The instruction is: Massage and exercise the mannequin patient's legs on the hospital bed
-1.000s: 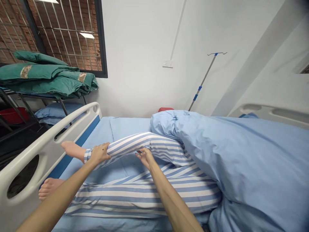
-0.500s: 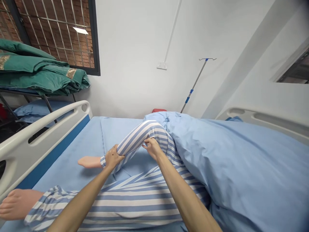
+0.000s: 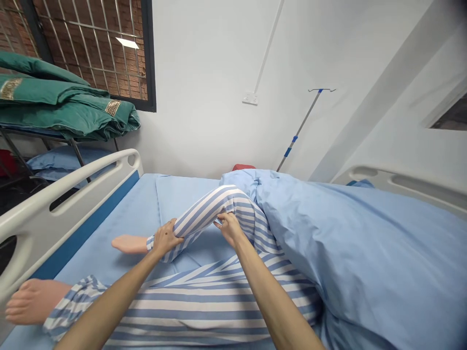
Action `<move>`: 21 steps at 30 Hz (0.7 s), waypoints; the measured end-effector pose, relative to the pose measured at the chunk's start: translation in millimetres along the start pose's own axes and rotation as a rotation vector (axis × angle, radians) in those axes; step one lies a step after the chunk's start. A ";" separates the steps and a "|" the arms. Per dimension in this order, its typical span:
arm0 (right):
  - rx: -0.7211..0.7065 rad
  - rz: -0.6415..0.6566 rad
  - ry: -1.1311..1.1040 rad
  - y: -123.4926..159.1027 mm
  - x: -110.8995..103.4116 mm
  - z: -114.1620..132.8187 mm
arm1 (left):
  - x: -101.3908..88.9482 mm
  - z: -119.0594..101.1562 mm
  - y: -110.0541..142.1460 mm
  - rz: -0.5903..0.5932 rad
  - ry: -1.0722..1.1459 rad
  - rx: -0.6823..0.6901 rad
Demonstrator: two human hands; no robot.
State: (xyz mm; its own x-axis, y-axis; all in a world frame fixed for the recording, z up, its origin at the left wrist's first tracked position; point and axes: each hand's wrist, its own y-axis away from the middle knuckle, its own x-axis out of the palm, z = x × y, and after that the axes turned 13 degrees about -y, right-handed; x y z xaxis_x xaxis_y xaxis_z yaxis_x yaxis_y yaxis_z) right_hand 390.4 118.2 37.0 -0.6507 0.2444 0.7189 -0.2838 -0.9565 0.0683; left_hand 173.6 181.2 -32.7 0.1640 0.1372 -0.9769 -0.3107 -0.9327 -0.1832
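Note:
A manikin's bent leg [image 3: 204, 211] in blue-and-white striped trousers rises off the bed, its knee up. My left hand [image 3: 166, 237] wraps round the lower shin, just above the trouser cuff and bare foot [image 3: 128, 244]. At the underside of the knee, my right hand [image 3: 228, 227] is curled against the trouser cloth; some of its fingertips are hidden. The other leg [image 3: 197, 306] lies straight along the near side, partly behind my forearms, its foot [image 3: 34, 300] towards the footboard. A light-blue quilt [image 3: 328, 233] covers the body from the hips up.
The bed's white footboard [image 3: 91, 170] stands at the left, a headboard [image 3: 408, 184] at the far right. Behind the bed are an IV pole [image 3: 303, 124] and a red object [image 3: 243, 166]. Green folded bedding [image 3: 65, 104] lies on a rack below the barred window [image 3: 91, 43].
Over the second, the far leg's knee has bent further and risen, its foot drawn away from the footboard. Both hands stay on it. In the last half second the pose changes little.

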 end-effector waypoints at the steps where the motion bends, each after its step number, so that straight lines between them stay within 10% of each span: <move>1: -0.006 -0.010 -0.026 2.0 2.5 -3.0 | -5.7 8.0 0.6 -0.005 -0.025 0.026; 12: 0.116 -0.103 -0.408 21.4 2.2 -117.8 | -35.3 131.1 22.3 0.041 -0.391 0.173; 21: 0.191 -0.204 -0.520 17.7 -14.3 -166.1 | -13.9 161.9 17.3 0.076 -0.495 0.231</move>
State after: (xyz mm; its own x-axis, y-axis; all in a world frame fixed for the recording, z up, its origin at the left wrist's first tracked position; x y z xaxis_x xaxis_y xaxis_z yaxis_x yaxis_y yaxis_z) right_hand 277.8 124.3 -86.9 -0.1516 0.3624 0.9196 -0.2041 -0.9218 0.3296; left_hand 14.3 217.2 -40.2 -0.3091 0.2648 -0.9134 -0.5108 -0.8564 -0.0754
